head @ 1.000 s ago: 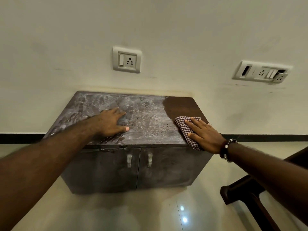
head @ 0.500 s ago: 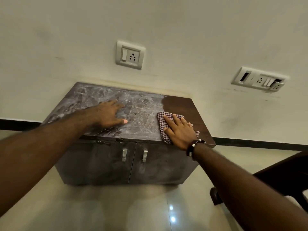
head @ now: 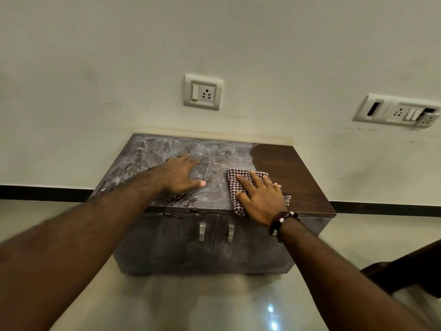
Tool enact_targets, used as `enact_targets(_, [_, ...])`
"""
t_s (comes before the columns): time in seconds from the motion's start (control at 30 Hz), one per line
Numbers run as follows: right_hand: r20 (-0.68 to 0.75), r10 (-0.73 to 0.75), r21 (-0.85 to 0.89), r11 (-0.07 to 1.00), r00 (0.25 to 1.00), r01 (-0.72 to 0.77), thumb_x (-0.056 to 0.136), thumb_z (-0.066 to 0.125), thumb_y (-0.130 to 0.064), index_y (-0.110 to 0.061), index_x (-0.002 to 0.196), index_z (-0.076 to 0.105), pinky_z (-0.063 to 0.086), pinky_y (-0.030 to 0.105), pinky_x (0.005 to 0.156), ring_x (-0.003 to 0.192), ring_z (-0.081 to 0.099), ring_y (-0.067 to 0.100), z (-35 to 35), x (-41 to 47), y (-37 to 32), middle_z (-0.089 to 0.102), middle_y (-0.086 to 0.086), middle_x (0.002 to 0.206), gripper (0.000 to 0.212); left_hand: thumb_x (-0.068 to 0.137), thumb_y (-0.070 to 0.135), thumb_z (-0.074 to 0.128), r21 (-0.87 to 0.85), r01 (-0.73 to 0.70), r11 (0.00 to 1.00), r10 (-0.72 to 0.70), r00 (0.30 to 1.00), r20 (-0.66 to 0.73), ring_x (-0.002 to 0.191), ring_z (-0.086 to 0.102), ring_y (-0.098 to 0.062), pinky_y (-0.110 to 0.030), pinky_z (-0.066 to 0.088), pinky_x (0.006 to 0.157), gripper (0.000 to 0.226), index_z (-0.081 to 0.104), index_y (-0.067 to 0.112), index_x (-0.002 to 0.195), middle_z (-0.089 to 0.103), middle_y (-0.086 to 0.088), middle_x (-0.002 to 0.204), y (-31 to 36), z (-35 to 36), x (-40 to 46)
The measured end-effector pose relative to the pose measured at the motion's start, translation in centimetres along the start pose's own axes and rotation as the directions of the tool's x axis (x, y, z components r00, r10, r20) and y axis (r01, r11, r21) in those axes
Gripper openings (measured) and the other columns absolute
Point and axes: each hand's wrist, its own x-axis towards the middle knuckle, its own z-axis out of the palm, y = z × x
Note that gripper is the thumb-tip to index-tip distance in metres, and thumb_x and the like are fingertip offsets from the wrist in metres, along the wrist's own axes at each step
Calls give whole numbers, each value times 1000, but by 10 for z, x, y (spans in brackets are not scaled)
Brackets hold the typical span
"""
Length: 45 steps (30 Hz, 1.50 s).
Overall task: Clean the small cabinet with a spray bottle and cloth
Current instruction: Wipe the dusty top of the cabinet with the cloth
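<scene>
Right hand [head: 261, 199] flat, fingers spread and straight, pressing red-and-white checkered cloth [head: 235, 185] onto top of small dark-brown wooden cabinet [head: 293, 177]; nothing pinched, palm down over the cloth's near-right part, cloth's left and far edges showing past the fingers, one corner poking out right of the hand near the front edge. Dark beaded bracelet [head: 282, 219] on that wrist. Left hand [head: 183, 176] also flat, fingers spread, palm resting on the bare cabinet top just left of the cloth, apart from it, holding nothing. Cloth at right-centre of the top, right on the border between grey dusty smeared surface (left and middle) and clean dark wood-grain strip (right end). Finger-streak marks in the dust near the front edge below the left hand. Two doors on cabinet front, dusty, each with a metal handle [head: 202, 231] near the centre seam. Cabinet standing on glossy light tiled floor [head: 214, 304], back against cream wall [head: 238, 44] with black skirting. White single switch-socket plate [head: 203, 91] on wall above cabinet; wider white socket panel [head: 397, 113] off to the right, its right module hanging loose. Dark wooden furniture piece [head: 410, 271] at lower right, partly cut off. Spray bottle not in view.
</scene>
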Motion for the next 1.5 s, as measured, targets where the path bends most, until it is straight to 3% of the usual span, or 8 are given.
enact_targets(0.13, [-8, 59, 6, 998, 998, -59, 102, 26, -59, -44, 160, 13, 3, 60, 125, 158, 7, 33, 0, 11, -15, 7, 0, 172, 61, 94, 73, 41, 3, 9, 1000, -9, 1000, -3, 156, 11, -35, -54, 15, 125, 88, 11, 28, 163, 0, -10, 172, 5, -4, -4])
enact_targets(0.3, [13, -8, 12, 1000, 1000, 8, 103, 26, -60, -47, 160, 13, 3, 59, 126, 158, 5, 30, 2, 10, -14, 6, -1, 172, 60, 93, 74, 41, -6, 15, 1000, -15, 1000, -5, 157, 10, -34, -53, 14, 124, 89, 11, 28, 163, 1, -10, 172, 7, -6, -3])
enact_targets(0.43, [8, 74, 13, 997, 997, -74, 103, 25, -59, -46, 160, 13, 2, 59, 126, 158, 5, 32, -2, 28, -17, 4, -1, 172, 60, 94, 73, 42, -29, 17, 999, -18, 1000, -8, 156, 11, -34, -55, 16, 125, 88, 12, 28, 163, 2, -9, 172, 2, -6, 0])
enact_targets(0.57, [27, 13, 4, 1000, 1000, -13, 103, 25, -60, -46, 160, 11, 2, 60, 125, 158, 4, 31, 1, 31, -14, 4, -1, 172, 60, 95, 71, 44, -56, 12, 998, -14, 999, -43, 157, 11, -33, -55, 16, 125, 86, 15, 28, 163, 4, -9, 172, -2, -3, 6])
enact_targets(0.73, [37, 115, 9, 993, 993, -115, 103, 25, -60, -46, 160, 10, 1, 58, 126, 158, 3, 33, -4, 47, -12, 1, -2, 172, 61, 85, 83, 36, -115, 18, 993, -27, 997, -70, 156, 14, -34, -61, 20, 123, 95, 15, 32, 162, 6, -7, 172, -12, 4, 18])
enact_targets(0.9, [53, 51, 6, 999, 997, -51, 103, 26, -60, -48, 160, 11, 2, 58, 126, 158, 3, 30, -4, 53, -6, 2, -3, 172, 60, 94, 72, 45, -127, 32, 991, -40, 998, -55, 156, 11, -35, -62, 20, 123, 87, 15, 29, 163, 5, -7, 172, -8, -1, 24])
enact_targets(1.03, [53, 137, 7, 990, 989, -137, 103, 25, -60, -46, 160, 11, 1, 58, 126, 158, 2, 32, -8, 69, -6, 0, -2, 172, 61, 91, 76, 43, -110, 34, 993, -39, 998, -51, 156, 12, -37, -67, 21, 120, 90, 14, 30, 163, 6, -6, 172, -13, 3, 31])
enact_targets(1.5, [69, 34, -10, 999, 997, -34, 104, 24, -59, -47, 160, 9, 2, 57, 126, 158, 2, 30, -6, 96, -1, 1, -2, 172, 59, 88, 80, 38, -45, 46, 998, -48, 998, -45, 156, 13, -36, -69, 21, 119, 93, 11, 31, 162, 6, -5, 172, -31, 8, 50])
